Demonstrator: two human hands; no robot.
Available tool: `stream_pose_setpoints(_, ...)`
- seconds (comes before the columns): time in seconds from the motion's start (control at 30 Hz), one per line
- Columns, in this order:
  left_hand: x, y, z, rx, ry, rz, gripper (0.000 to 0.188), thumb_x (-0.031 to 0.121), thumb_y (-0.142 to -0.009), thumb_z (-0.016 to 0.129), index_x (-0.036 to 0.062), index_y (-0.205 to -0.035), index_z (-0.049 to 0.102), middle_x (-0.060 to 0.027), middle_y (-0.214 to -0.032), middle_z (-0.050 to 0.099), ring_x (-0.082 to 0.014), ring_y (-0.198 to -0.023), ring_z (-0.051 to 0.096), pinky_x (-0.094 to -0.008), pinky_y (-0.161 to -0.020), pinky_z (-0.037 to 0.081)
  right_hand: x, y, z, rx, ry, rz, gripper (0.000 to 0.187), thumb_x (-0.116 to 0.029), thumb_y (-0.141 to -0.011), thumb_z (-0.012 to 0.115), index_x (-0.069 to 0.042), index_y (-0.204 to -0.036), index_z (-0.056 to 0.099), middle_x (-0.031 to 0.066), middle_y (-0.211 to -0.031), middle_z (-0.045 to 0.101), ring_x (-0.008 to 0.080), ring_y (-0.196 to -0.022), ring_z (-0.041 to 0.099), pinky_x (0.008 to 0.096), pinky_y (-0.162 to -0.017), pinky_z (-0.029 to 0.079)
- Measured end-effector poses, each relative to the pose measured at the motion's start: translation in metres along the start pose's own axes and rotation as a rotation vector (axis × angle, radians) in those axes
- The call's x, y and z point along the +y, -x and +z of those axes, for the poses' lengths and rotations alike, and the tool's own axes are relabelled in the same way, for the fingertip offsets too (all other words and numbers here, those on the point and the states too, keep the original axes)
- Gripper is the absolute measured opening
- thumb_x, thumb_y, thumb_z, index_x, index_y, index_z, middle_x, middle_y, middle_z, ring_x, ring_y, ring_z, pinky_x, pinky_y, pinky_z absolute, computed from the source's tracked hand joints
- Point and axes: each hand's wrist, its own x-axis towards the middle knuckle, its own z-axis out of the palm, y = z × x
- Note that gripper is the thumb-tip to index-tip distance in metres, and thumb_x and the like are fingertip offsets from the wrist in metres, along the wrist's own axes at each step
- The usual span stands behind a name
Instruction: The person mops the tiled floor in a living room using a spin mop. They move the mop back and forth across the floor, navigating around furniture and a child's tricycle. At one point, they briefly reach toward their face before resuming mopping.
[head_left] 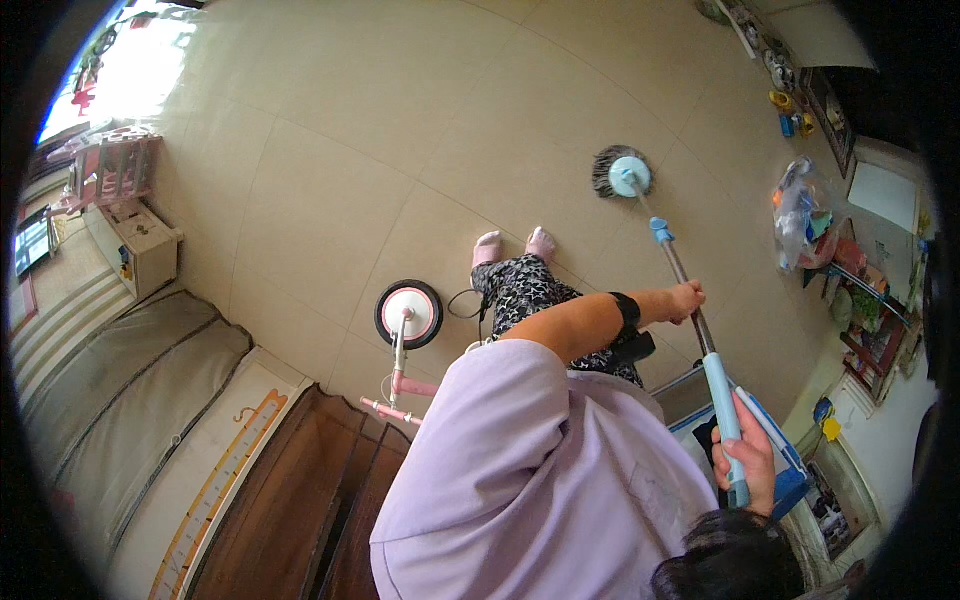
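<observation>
A mop [683, 268] slants away from me, its pole metal with a light blue joint and a light blue grip. The round, light blue head with grey strands [607, 172] rests on the tiled floor, beyond my feet and to the right. Reaching across my front, my left hand [685, 302] is wrapped round the metal pole partway down. Lower on the right, my right hand [748, 462] closes round the light blue grip near the pole's upper end. A black band circles my left forearm.
Left of my legs stands a pink child's bike with a black-tyred wheel [409, 313]. A blue-and-white container [790, 490] is close by my right hand. Shelves with a clear plastic bag [796, 215] line the right wall. Brown furniture [300, 490] and a covered grey piece [150, 390] lie left.
</observation>
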Motion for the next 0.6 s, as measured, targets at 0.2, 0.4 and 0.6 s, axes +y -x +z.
stream_pose_setpoints(0.2, 0.020, 0.021, 0.064, -0.007, -0.012, 0.045, 0.020, 0.030, -0.100, 0.046, 0.0118, -0.109, 0.044, -0.0087, -0.078, 0.053, -0.0190, -0.055, 0.048, -0.0355, -0.043, 0.042, -0.027, 0.053, -0.044, -0.024, 0.098, 0.015, 0.094, -0.008, -0.076, 0.062, 0.005, -0.154, 0.011, 0.0175, -0.090, 0.056, 0.0150, -0.045, 0.053, 0.0277, -0.035, 0.044)
stream_pose_setpoints(0.4, 0.024, 0.078, 0.061, 0.080, 0.127, 0.006, 0.021, 0.033, -0.103, 0.045, 0.0133, -0.107, 0.040, -0.0065, -0.075, 0.045, -0.0168, -0.054, 0.043, -0.0341, -0.042, 0.035, -0.068, 0.060, -0.068, -0.146, 0.275, 0.131, 0.102, -0.014, -0.069, 0.067, 0.010, -0.152, 0.012, 0.0169, -0.083, 0.058, 0.0162, -0.046, 0.056, 0.0274, -0.039, 0.048)
stream_pose_setpoints(0.6, 0.004, 0.139, -0.007, 0.334, 0.354, -0.067, 0.013, 0.033, -0.101, 0.047, 0.0202, -0.103, 0.042, -0.0036, -0.074, 0.042, -0.0158, -0.051, 0.037, -0.0327, -0.039, 0.030, -0.110, -0.013, -0.040, -0.441, 0.434, 0.265, 0.093, -0.010, -0.071, 0.066, 0.007, -0.151, 0.022, 0.0182, -0.087, 0.063, 0.0154, -0.047, 0.057, 0.0262, -0.042, 0.049)
